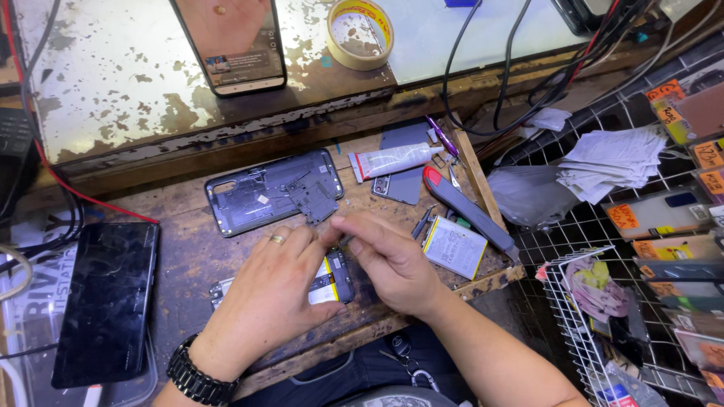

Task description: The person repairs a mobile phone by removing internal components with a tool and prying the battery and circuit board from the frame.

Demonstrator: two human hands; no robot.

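Far left: dark phone (105, 301) lying face up on the bench. Left hand (268, 298), ring and black wristband, fingers curled and pressing down on an opened phone (332, 280) with exposed battery, at bench centre. Right hand (388, 260) pinched narrow over the phone's top edge; what it grips cannot be told. Behind: grey back cover (271, 188), glue tube (396, 160). Right: loose battery (454, 246), utility knife (464, 207).
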